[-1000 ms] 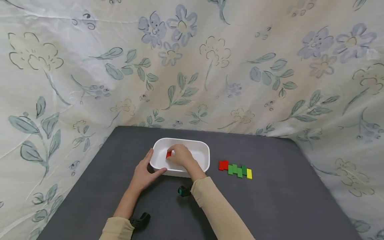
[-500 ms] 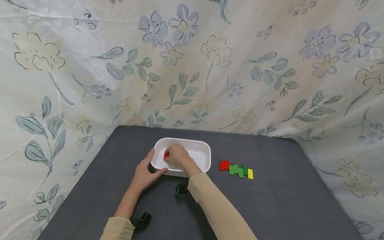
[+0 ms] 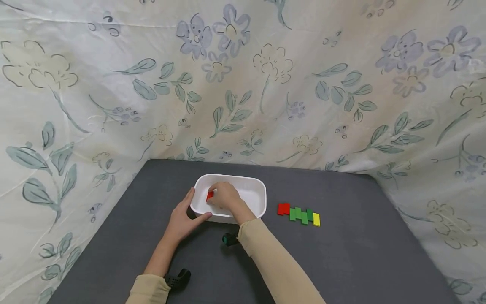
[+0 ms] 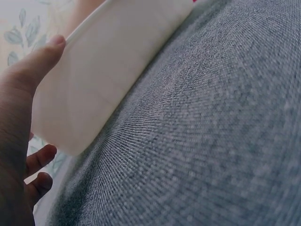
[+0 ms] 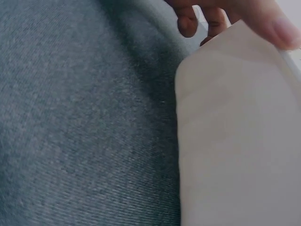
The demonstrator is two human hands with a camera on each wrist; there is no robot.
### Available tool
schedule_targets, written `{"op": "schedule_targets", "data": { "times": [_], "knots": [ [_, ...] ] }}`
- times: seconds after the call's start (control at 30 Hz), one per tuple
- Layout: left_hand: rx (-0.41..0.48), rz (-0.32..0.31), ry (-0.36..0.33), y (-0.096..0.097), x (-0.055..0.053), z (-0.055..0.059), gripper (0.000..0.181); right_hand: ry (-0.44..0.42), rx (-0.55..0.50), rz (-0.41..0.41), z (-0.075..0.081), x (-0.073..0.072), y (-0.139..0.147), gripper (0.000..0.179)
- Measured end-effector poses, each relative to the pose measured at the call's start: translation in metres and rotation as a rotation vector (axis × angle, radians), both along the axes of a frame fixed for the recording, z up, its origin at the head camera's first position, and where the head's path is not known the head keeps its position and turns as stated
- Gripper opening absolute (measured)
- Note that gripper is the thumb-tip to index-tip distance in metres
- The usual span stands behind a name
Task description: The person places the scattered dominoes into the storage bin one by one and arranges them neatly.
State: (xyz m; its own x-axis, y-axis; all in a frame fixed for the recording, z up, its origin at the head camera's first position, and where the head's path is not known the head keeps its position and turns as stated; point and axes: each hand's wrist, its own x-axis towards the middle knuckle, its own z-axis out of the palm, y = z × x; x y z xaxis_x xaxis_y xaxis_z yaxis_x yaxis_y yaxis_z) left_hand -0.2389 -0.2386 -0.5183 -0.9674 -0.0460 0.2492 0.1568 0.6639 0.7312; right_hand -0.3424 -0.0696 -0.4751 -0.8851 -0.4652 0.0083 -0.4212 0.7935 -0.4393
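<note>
My left hand (image 3: 181, 220) holds the left end of a white plastic tub (image 3: 255, 198), its thumb (image 4: 49, 51) at the front rim and its fingers along the left end. The right wrist view shows this same hand (image 5: 225, 14) at the tub's corner. Inside the tub, my right hand (image 3: 225, 197) pinches a small red block (image 3: 209, 195) between thumb and fingers, over the left part of the tub floor. The red block is partly hidden behind the fingers.
Right of the tub, a staggered row of small flat blocks lies on the dark grey cloth-covered table (image 3: 349, 253): red blocks (image 3: 283, 209), green blocks (image 3: 298, 214) and a yellow block (image 3: 316, 219). A floral curtain (image 3: 243, 84) hangs behind.
My right hand has shifted slightly left inside the tub with the red block. The left hand stays at the tub's left end; the row of blocks is unchanged.
</note>
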Motion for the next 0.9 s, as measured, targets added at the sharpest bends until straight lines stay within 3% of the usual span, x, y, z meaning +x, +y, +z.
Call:
{"op": "schedule_targets", "data": {
  "times": [0.23,0.53,0.9],
  "knots": [
    [0.011,-0.002,0.001,0.003,0.002,-0.001,0.109,0.059,-0.101,-0.004,0.014,0.003,0.015,0.036],
    [0.005,0.004,-0.007,0.002,0.002,-0.002,0.114,0.276,-0.203,0.031,0.039,0.027,0.069,0.032],
    [0.017,0.007,-0.018,0.003,0.004,0.0,0.115,0.463,-0.36,-0.059,0.037,0.063,0.147,0.031]
  ]
}}
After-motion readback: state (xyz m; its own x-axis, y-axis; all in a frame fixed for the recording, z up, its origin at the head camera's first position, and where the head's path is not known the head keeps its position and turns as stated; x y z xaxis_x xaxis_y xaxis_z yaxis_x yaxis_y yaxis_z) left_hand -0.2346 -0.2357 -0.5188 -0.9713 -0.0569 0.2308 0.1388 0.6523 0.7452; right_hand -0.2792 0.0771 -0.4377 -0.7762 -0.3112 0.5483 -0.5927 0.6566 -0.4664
